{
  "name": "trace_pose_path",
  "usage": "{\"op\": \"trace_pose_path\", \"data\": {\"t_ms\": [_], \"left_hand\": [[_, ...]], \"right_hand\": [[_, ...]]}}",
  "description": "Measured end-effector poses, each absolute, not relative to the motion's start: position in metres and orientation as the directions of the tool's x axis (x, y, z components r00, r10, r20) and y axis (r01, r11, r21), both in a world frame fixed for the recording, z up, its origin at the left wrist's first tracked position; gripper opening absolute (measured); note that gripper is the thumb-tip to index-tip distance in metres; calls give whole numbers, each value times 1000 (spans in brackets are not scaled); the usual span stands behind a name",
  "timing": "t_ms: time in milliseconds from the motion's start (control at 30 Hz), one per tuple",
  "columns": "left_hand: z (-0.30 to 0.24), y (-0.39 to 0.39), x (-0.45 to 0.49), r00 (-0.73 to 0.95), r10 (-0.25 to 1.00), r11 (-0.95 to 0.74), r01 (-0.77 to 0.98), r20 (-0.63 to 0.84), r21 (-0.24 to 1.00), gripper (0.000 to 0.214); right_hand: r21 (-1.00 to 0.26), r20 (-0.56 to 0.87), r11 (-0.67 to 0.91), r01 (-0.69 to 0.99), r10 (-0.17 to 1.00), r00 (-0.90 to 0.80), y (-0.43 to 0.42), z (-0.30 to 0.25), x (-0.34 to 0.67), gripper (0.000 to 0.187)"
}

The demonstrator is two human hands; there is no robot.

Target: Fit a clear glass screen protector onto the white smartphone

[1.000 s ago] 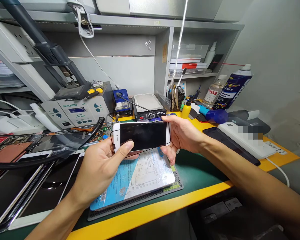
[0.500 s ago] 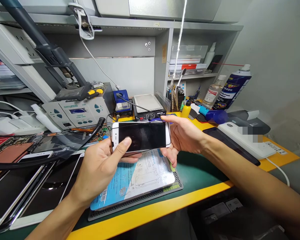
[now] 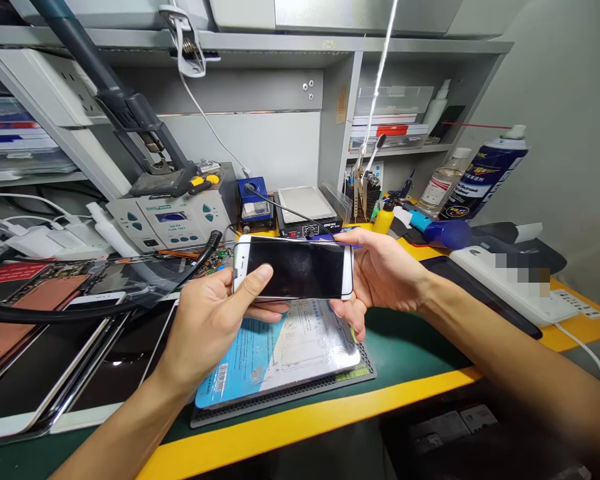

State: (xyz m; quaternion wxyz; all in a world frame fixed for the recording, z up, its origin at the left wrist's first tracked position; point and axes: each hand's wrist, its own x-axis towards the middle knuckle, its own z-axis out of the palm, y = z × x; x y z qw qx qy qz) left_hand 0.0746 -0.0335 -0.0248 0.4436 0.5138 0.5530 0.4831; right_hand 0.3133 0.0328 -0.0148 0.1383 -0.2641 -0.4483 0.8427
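A white smartphone (image 3: 295,269) with a dark screen is held sideways above the bench between both my hands. My left hand (image 3: 207,320) grips its left end, thumb lying on the glass near the left edge. My right hand (image 3: 380,273) clasps its right end, fingers curled behind and under it. Beneath the phone lies a blue and white packaged sheet (image 3: 280,353) on a dark perforated work mat (image 3: 300,390).
Phone screens and panels (image 3: 55,360) are stacked at the left, crossed by a black hose (image 3: 80,310). A rework station (image 3: 173,223), a small hot plate (image 3: 307,210), a tool holder (image 3: 367,197), a spray can (image 3: 485,173), a white power strip (image 3: 510,280) ring the yellow-edged bench (image 3: 330,413).
The phone's screen has tilted more toward me while both hands keep their grip. The view has shifted slightly, so everything sits a little further right.
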Motion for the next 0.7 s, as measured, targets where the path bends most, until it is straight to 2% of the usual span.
{"op": "trace_pose_path", "data": {"t_ms": [400, 533, 700], "left_hand": [[-31, -34, 71, -100, 994, -18, 168, 35, 986, 41], [-30, -26, 70, -131, 990, -57, -12, 55, 998, 35], [-27, -16, 65, -124, 990, 24, -281, -61, 959, 28]], "right_hand": [[-800, -348, -600, -14, 483, -803, 26, -8, 310, 63], [-820, -348, -572, -2, 502, -792, 23, -10, 307, 59], [-817, -395, -572, 70, 468, -790, 17, -18, 295, 57]]}}
